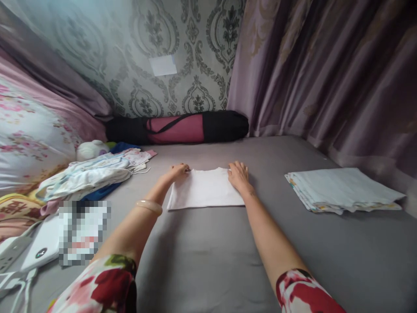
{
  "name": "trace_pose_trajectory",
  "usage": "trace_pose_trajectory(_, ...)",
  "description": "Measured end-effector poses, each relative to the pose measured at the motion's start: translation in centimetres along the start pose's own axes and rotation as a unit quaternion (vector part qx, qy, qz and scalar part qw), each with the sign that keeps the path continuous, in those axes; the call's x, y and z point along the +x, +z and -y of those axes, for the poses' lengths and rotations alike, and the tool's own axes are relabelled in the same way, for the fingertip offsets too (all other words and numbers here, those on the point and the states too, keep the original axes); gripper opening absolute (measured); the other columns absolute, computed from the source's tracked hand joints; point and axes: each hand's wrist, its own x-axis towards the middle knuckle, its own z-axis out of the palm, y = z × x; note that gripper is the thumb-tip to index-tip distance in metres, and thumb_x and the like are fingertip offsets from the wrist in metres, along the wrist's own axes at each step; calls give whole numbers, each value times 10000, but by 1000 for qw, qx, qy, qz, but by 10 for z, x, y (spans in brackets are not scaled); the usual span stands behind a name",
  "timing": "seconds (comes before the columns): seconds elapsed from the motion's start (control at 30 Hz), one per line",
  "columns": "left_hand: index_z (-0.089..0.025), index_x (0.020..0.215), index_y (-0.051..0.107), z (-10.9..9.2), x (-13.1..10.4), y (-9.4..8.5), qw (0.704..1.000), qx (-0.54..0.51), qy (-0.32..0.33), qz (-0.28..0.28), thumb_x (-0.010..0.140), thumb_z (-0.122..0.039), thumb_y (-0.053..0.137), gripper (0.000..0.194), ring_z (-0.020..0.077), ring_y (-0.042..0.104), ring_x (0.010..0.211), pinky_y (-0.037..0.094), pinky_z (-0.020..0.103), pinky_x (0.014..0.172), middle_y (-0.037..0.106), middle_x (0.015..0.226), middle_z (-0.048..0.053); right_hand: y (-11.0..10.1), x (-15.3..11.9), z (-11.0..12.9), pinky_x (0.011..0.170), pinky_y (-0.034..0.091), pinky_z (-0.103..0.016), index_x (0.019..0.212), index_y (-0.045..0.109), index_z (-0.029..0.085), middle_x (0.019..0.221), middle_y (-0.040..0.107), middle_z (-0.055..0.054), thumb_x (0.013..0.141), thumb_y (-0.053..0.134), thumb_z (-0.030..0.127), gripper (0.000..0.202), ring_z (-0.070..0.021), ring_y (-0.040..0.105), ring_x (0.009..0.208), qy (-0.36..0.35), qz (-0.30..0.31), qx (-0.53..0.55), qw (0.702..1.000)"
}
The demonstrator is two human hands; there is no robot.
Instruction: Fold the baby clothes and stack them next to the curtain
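A small white shirt (205,191) lies flat on the bed in front of me, its neckline at the far edge and a straight edge towards me. At its far left corner, my left hand (180,172) is closed, with the fingertips pinching the cloth. My right hand (239,175) has its fingers bent over the far right corner, thumb on the inner side, closed on the fabric. The undersides of both hands' fingers are partly hidden.
A grey sheet (208,252) covers the bed. To the right lies a stack of folded pale cloths (342,187). Loose baby clothes (94,171), a white power bank (44,241) and a power strip (13,254) are on the left. A black-and-maroon long bag (179,129) lies along the wall.
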Motion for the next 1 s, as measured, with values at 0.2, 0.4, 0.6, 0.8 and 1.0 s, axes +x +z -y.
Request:
trace_pose_trajectory(0.2,-197,1112,652,13,21,-2,998,-35,9,55,730,-273,569,399,210,652,923,485,253,760,704,1055,65,0,3,-7,1080,182,-470,1149,626,196,1181,619,-111,958,353,164,335,-238,498,1134,-28,76,0,997)
trace_pose_trajectory(0.4,-140,960,672,13,23,-2,994,-80,28,74,666,-239,546,334,201,656,793,474,230,636,718,912,80,-6,6,-8,1013,265,-442,1134,643,199,1214,564,-131,933,367,134,348,-268,454,1157,-32,90,0,995)
trace_pose_trajectory(0.6,-121,961,611,11,4,-11,991,-119,51,36,712,-288,510,316,183,623,794,466,241,674,678,889,74,-28,5,-5,978,311,-379,1115,636,210,1242,546,-117,924,426,190,284,-256,433,1192,-28,110,47,992)
trace_pose_trajectory(0.8,-161,954,629,15,-21,-36,974,-192,117,39,688,-392,575,357,175,591,790,435,238,702,663,845,27,-62,3,-12,888,394,-287,1085,608,209,1139,648,-71,897,465,209,236,-206,564,1061,-48,146,160,975)
trace_pose_trajectory(1.0,-184,801,668,14,-51,-82,959,-215,148,115,701,-401,593,250,137,553,696,385,199,638,627,714,-31,-99,-4,-27,748,427,-228,943,656,191,973,696,-29,838,553,264,164,-162,613,880,-126,120,277,945)
